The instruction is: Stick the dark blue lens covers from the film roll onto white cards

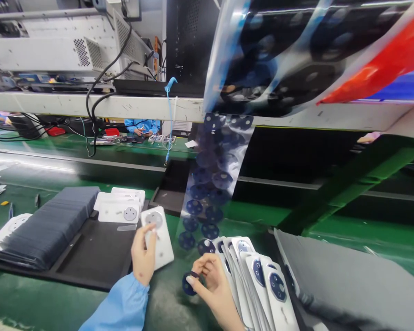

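Observation:
My left hand (pixel 143 255), in a light blue sleeve, grips a white phone back cover (pixel 164 246) by its left side. A round grey camera area shows near the cover's top, partly behind my fingers. To the right, my right hand (pixel 216 287) pinches a dark round camera lens cover (pixel 187 286) between thumb and fingers, low over the green bench. Just behind it hangs a clear plastic strip (pixel 232 188) bearing several such dark discs. Beside my right hand leans a row of white back covers (pixel 281 303) with dark lens covers in their camera areas.
A black tray (pixel 93 250) on the left holds a stack of dark grey sheets (pixel 51 225) and several white covers (pixel 115 209). Another grey stack (pixel 359 280) lies at right. A white shelf beam (pixel 141 105) crosses above. Across the bench, a person's hands (pixel 140 131) show.

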`<state>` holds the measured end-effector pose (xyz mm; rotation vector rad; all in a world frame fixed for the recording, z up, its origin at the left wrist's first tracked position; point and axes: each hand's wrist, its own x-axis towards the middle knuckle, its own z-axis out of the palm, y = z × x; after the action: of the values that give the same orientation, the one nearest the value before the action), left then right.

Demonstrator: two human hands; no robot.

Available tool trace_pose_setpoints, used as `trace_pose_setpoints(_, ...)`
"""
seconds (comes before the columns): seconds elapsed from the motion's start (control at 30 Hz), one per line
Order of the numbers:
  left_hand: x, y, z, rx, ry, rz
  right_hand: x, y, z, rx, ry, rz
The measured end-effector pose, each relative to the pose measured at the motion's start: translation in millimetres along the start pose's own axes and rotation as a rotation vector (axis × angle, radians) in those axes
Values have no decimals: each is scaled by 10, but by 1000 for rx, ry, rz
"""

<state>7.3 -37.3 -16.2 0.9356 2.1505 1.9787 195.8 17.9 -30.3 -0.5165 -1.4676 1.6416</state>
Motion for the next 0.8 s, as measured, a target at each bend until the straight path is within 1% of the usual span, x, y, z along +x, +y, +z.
trace_pose_setpoints(0.1, 76, 111, -94, -161, 370, 148, 40, -7, -13, 114, 32, 53)
trace_pose_setpoints(0.13, 89, 159, -117, -243, 436, 179, 52, -12, -15, 132, 52, 63)
trace_pose_setpoints(0.17, 90, 207, -132, -320, 441, 185, 62, -19, -17, 145, 75, 71)
trace_pose_setpoints(0.2, 77, 252, -138, -384, 389, 162, 71, -28, -19, 155, 100, 79)
trace_pose_setpoints(0.23, 49, 291, -135, -425, 283, 111, 79, -39, -21, 160, 124, 87)
trace_pose_setpoints(0.3, -49, 343, -100, -442, -8, -53, 90, -63, -30, 160, 177, 99)
trace_pose_setpoints(0.37, -182, 358, -36, -403, -292, -220, 97, -81, -44, 139, 230, 78)
trace_pose_setpoints(0.4, -251, 353, 2, -378, -409, -278, 99, -84, -51, 119, 255, 53)
trace_pose_setpoints(0.47, -376, 326, 75, -348, -578, -337, 96, -79, -59, 50, 302, -7)
trace_pose_setpoints(0.53, -466, 293, 132, -363, -685, -373, 86, -63, -57, -60, 349, -49)
trace_pose_setpoints(0.6, -514, 271, 165, -417, -752, -421, 73, -47, -47, -176, 385, -63)
trace_pose_setpoints(0.7, -526, 271, 174, -496, -820, -480, 61, -40, -34, -264, 398, -64)
trace_pose_setpoints(0.8, -509, 291, 155, -491, -857, -472, 63, -50, -29, -283, 388, -62)
